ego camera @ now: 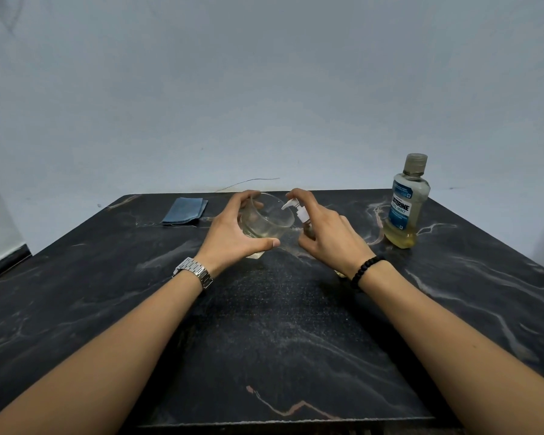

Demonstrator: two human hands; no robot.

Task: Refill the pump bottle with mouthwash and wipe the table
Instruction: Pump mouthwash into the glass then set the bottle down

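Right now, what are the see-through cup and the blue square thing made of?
The cup looks like clear glass or hard plastic: you can see through its shiny wall, but the picture can't settle which. The left hand holds it. The blue square looks like soft, matte cloth, folded, with layered edges and a loose thread.

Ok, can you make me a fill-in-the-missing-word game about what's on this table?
1. The left hand holds a clear ____.
2. The right hand holds a bottle topped with a white ____.
3. The mouthwash bottle stands upright with its cap ____.
4. The folded cloth on the table is coloured ____.

Missing words: glass; pump; on; blue
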